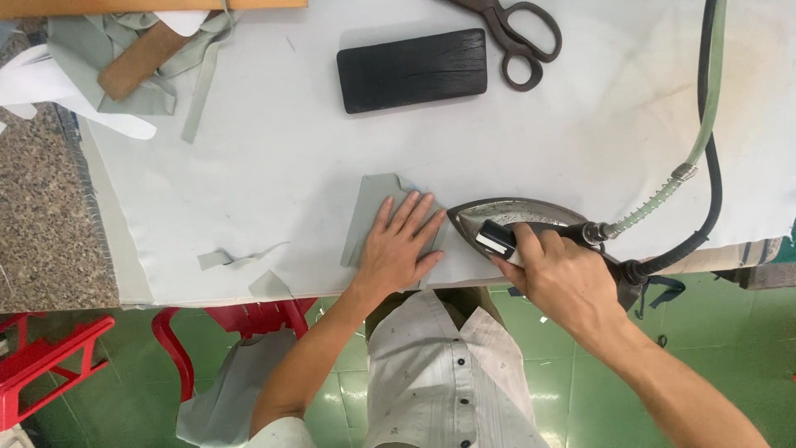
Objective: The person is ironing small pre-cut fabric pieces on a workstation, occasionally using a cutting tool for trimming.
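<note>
A small grey-green fabric piece (pixel 373 207) lies flat near the front edge of the white padded table (pixel 249 166). My left hand (pixel 402 245) presses on it with fingers spread. My right hand (pixel 560 278) grips the dark handle of a steam iron (pixel 514 217), whose pointed tip faces left and almost touches the fabric's right edge. A pale hose (pixel 705 124) and a black cable (pixel 711 191) run from the back of the iron up to the far right.
A black block (pixel 412 70) and dark scissors (pixel 518 37) lie at the back. More grey-green fabric strips with a wooden tool (pixel 137 62) sit at the back left. Small scraps (pixel 236 259) lie near the front edge. Red plastic furniture (pixel 46 357) stands below left.
</note>
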